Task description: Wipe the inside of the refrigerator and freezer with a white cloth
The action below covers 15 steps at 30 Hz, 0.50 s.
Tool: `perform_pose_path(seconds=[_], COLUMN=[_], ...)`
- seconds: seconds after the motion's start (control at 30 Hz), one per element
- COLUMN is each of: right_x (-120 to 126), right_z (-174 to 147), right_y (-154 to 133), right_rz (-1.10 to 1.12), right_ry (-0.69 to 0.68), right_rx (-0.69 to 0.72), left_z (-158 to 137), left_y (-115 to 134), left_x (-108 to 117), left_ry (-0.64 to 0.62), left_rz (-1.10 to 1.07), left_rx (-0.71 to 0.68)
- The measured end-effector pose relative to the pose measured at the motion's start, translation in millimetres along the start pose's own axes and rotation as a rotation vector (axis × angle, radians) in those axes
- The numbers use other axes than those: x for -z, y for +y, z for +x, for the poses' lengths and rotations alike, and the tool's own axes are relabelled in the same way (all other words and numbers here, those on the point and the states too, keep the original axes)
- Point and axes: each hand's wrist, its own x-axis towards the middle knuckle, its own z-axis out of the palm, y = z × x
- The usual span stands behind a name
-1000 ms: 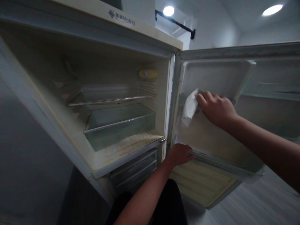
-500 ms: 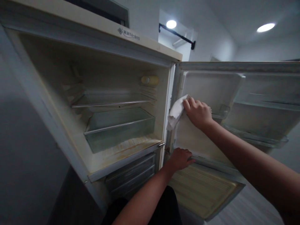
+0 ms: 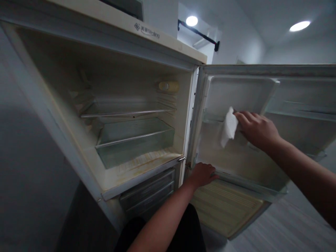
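Observation:
A white cloth or paper wipe (image 3: pixel 230 127) hangs from the closed fingers of my right hand (image 3: pixel 258 129), in front of the inner face of the open upper refrigerator door (image 3: pixel 217 154). Whether the wipe touches the door is unclear. Lower down, my left hand (image 3: pixel 203 174) grips the bottom edge of that door near the hinge, its fingers over the edge and its thumb below. Clear shelves (image 3: pixel 301 112) line the inside of the door.
To the left, the open refrigerator compartment (image 3: pixel 115 84) holds a glass shelf (image 3: pixel 126 114) and a clear drawer (image 3: pixel 136 148) above a yellow-stained floor. Below are freezer drawers (image 3: pixel 149 192) and an open lower door (image 3: pixel 228 206). A dark rod (image 3: pixel 198 33) spans a doorway behind.
My right hand has moved right with the wipe, away from the hinge side toward the middle of the door. My left hand keeps its place. The view has shifted slightly.

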Motion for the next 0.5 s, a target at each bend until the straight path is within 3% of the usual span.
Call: perform_pose_path(seconds=[0.1, 0.17, 0.27, 0.33, 0.37, 0.43, 0.5], right_x=[-0.6, 3.5, 19.2, 30.9, 34.8, 35.4, 26.3], right_z=[-2.8, 4.0, 21.7, 37.0, 45.8, 65.6, 86.1], right_y=[22.8, 29.6, 27.8, 23.2, 21.1, 18.5, 18.1], right_rz=[0.304, 0.528, 0.498, 0.257, 0.15, 0.036, 0.017], right_ry=[-0.096, -0.078, 0.346, 0.54, 0.522, 0.329, 0.116], right_rx=[-0.011, -0.149, -0.352, -0.239, -0.11, 0.143, 0.286], left_z=[4.3, 7.3, 10.0, 10.1, 9.7, 8.2, 6.6], left_y=[3.0, 4.8, 5.7, 5.4, 5.2, 4.7, 4.2], left_x=[-1.3, -2.3, -3.3, -3.3, -3.2, -2.8, -2.4], left_ry=[0.001, 0.002, 0.008, 0.008, 0.008, 0.009, 0.012], left_rz=[-0.001, -0.001, 0.0, 0.001, 0.002, 0.003, 0.009], left_rx=[0.014, 0.018, 0.022, 0.022, 0.02, 0.016, 0.016])
